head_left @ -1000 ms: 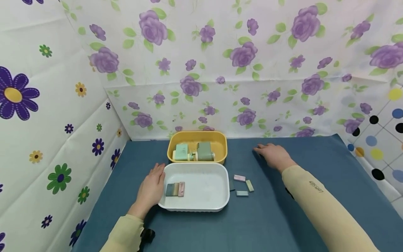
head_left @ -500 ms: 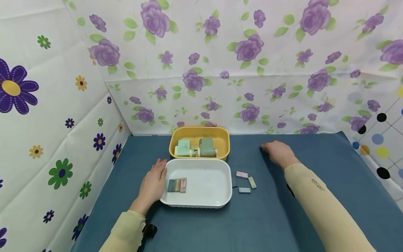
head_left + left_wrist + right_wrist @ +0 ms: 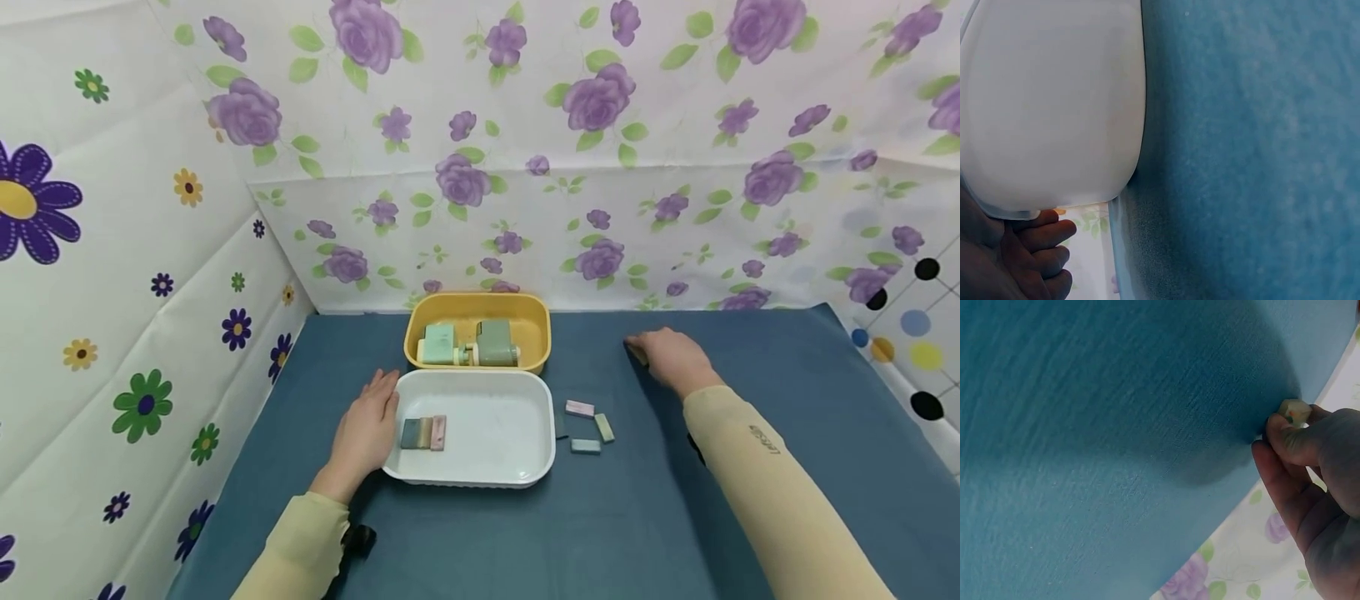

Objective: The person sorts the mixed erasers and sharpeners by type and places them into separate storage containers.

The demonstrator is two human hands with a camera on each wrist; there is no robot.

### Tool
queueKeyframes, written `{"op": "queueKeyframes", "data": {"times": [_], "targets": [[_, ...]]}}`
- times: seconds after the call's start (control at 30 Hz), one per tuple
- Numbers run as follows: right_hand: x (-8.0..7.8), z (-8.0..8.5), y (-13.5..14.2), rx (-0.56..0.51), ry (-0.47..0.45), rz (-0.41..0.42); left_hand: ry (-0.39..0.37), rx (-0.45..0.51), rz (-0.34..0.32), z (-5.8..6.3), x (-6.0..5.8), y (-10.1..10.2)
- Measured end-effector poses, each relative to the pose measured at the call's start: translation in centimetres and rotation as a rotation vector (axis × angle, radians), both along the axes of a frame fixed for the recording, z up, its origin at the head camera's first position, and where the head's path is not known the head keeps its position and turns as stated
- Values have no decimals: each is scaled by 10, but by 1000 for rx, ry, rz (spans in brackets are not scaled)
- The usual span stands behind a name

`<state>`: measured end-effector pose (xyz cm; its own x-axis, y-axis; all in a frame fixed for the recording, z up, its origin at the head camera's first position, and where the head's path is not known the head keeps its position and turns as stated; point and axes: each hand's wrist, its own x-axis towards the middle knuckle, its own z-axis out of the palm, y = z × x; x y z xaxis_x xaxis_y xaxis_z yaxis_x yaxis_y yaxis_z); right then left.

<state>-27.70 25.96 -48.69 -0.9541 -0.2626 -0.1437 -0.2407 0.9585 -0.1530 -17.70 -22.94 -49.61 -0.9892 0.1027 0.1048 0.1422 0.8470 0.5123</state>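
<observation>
My left hand point(image 3: 365, 425) lies along the left side of a white plastic tray point(image 3: 495, 429), fingers mostly extended and touching its rim. In the left wrist view, fingers point(image 3: 1050, 236) show beyond the tray's end wall point(image 3: 1054, 106). At the far right part of the table, my right hand point(image 3: 675, 360) pinches a small pale block point(image 3: 1295, 411) between thumb and fingers; most of it is hidden. Inside the tray, a dark grey-blue block point(image 3: 410, 433), a brownish one point(image 3: 425, 432) and a pink one point(image 3: 438, 433) lie side by side.
Right of the tray lie a pink block point(image 3: 580, 408), a pale green block point(image 3: 603, 428), a light grey-blue block point(image 3: 586, 447) and a dark block point(image 3: 561, 427). Behind stands a yellow bin point(image 3: 480, 305) holding two green bottle-like containers point(image 3: 493, 342). Floral cloth walls border the blue table.
My right hand has shifted slightly right and its fingers have closed on the small block. The left hand stays at the tray. The whole head view has shifted slightly.
</observation>
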Motion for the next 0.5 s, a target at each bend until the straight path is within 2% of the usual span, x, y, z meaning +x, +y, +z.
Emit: {"op": "queueKeyframes", "data": {"times": [0.5], "targets": [[2, -1, 1, -19, 29, -25, -23, 9, 18, 3, 0, 2]]}}
